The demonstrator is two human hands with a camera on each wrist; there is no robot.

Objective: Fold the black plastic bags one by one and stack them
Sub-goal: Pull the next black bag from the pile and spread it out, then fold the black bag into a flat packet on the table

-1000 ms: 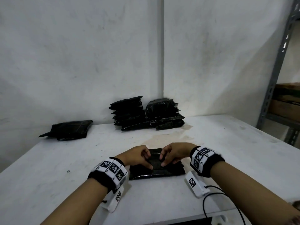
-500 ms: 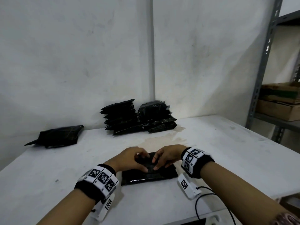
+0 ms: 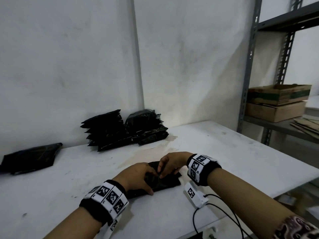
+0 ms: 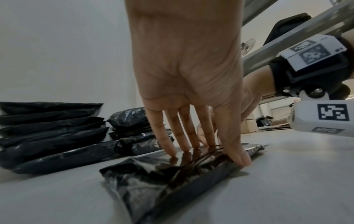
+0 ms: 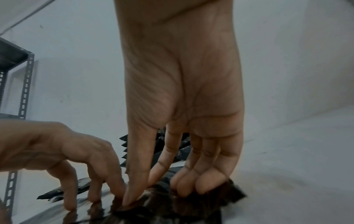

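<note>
bare table (image 3: 215, 152) right of the hands, bag stacks (image 3: 124, 131) blocking the far wall, loose bag (image 3: 31, 157) far left

Bare forearms, and black wristbands (image 3: 203, 171) carrying white blocks printed with square black codes; a white camera pod (image 3: 196, 195) (thin black cable trailing) under the right wrist.

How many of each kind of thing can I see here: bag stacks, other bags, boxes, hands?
Stacks of folded black plastic bags: 2
Black plastic bag being folded: 1
Flat black plastic bag lot, far left: 1
Brown cardboard boxes: 2
Bare hands: 2, left hand, right hand
Total: 8
</note>
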